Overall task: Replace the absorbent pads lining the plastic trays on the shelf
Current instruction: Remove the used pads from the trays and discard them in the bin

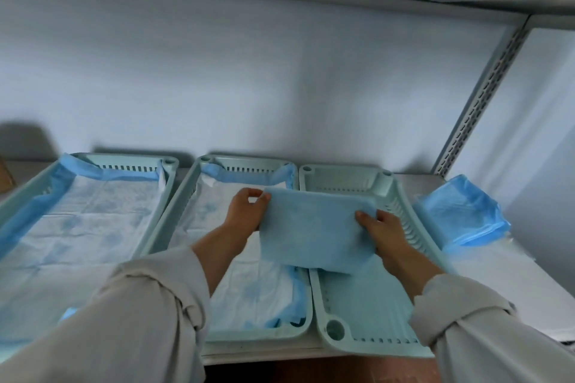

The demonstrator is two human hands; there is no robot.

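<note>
Shelf [497, 274] carrying three plastic trays: left tray [21, 196] and middle tray [174, 211] lined; right tray [367, 342] bare. Folded blue pad [311, 227] hovering above it, left hand [245, 211] and right hand [382, 230] pinching its edges.

Pale wall [249, 71] behind grey slotted shelf upright [479, 102]

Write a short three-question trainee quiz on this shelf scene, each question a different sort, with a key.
1. True or false: the right tray is already lined.
2. How many trays on the shelf hold a spread pad?
3. Multiple choice: the folded pad is held by A) the left hand only, B) the right hand only, C) both hands.

Key: 1 false, it is bare. 2 two, the left tray and middle tray. 3 C, with fingers gripping opposite edges.
</note>
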